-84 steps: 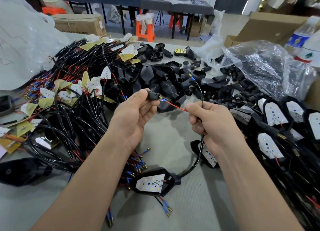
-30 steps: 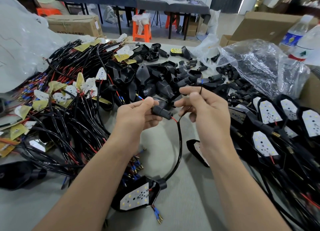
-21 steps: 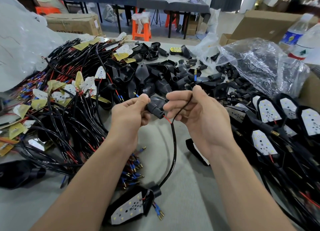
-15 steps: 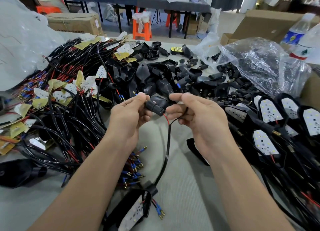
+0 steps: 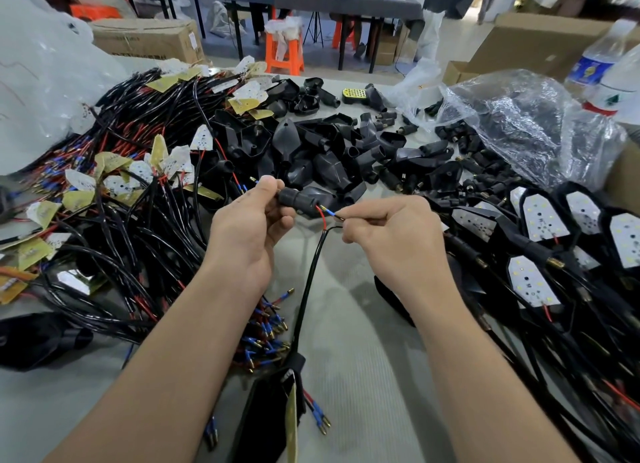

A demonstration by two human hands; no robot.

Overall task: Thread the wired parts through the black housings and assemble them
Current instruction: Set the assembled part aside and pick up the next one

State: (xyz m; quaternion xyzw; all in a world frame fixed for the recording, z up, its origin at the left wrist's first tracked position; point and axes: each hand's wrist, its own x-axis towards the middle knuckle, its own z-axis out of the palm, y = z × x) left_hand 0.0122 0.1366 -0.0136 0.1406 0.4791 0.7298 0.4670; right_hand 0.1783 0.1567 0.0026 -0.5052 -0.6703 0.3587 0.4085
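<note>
Two hands work one joint: left hand [image 5: 247,227] grips the black sleeve [image 5: 297,199], right hand [image 5: 398,235] pinches the wires [image 5: 334,214]; feeding straight should avoid snags.

Black housings [image 5: 322,157]: moulded plastic, semi-matt, smooth. Cable [image 5: 308,289]: glossy black sheath; inner wire [image 5: 322,216] with red insulation, blue sleeve, brass-coloured metal tip. LED boards [image 5: 543,216]: white-faced, flat, matt. Table cover [image 5: 363,341]: grey, finely ribbed, cloth-like. Bag [image 5: 519,123]: clear plastic film, crinkled, shiny. Boxes [image 5: 145,39]: brown corrugated cardboard, matt. Stool [image 5: 284,55]: orange plastic, smooth.
</note>
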